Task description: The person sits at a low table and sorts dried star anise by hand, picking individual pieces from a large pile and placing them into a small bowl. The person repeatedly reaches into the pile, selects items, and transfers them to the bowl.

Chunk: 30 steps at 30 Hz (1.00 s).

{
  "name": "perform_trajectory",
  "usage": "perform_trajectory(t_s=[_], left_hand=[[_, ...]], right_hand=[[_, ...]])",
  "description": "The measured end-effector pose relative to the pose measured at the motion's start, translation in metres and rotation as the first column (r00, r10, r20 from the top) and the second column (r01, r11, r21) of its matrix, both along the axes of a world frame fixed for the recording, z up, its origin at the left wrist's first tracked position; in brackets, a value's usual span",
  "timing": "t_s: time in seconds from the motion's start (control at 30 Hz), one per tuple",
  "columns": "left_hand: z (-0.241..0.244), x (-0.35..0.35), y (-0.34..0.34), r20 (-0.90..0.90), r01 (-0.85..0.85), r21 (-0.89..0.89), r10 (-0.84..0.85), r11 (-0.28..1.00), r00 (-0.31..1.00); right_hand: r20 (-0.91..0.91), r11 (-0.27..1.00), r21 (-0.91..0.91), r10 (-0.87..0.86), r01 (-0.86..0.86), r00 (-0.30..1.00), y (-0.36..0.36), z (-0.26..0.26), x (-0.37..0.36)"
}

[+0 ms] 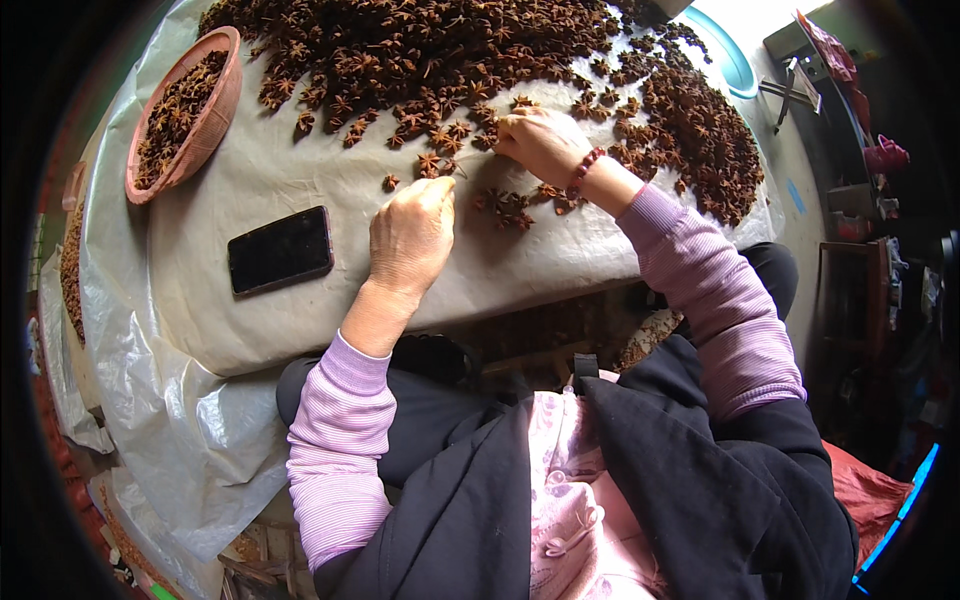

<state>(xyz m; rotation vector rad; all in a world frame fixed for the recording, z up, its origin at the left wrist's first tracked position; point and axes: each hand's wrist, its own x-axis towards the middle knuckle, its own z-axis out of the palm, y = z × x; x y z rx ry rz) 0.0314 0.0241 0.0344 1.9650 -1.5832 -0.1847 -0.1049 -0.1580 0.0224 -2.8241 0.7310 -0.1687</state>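
Observation:
A large heap of dried star anise (pixel 420 45) covers the far part of a cloth-covered table (pixel 225 330). My left hand (pixel 416 232) is curled with its fingertips together, just in front of a few loose star anise pods (pixel 428 163). To its right, my right hand (pixel 544 146) is bent low over the heap's near edge, fingers drawn together. A thin stem-like strand shows between the two hands. The fingers hide whatever either hand may hold. Below my right wrist lies a small separate cluster of star anise (pixel 506 208).
At the left stands a pink plastic basket (pixel 223 112) of star anise, tilted in view. A dark-screened phone (pixel 280 250) lies on the cloth nearer me. Another star anise pile (pixel 701 135) spreads at the right. Beyond it is a light-blue basin (pixel 731 56). Plastic sheeting (pixel 202 442) hangs off the left edge.

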Motion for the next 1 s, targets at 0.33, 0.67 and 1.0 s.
perform_trajectory(t_s=[0.33,0.67,1.0], left_hand=[[-0.017,0.020,-0.034,0.397,0.182,-0.176,-0.099,0.968,0.912],[-0.035,0.023,-0.046,0.455,0.316,-0.158,-0.215,0.935,0.864],[-0.022,0.005,-0.034,-0.005,0.022,-0.306,-0.025,0.952,1.000]], right_hand=[[0.379,0.997,-0.057,0.069,-0.051,0.923,0.029,-0.007,-0.029],[0.114,0.653,0.708,0.271,-0.270,0.956,0.039,0.068,-0.103],[0.206,0.898,0.435,-0.029,-0.065,0.978,0.061,0.037,-0.082]])
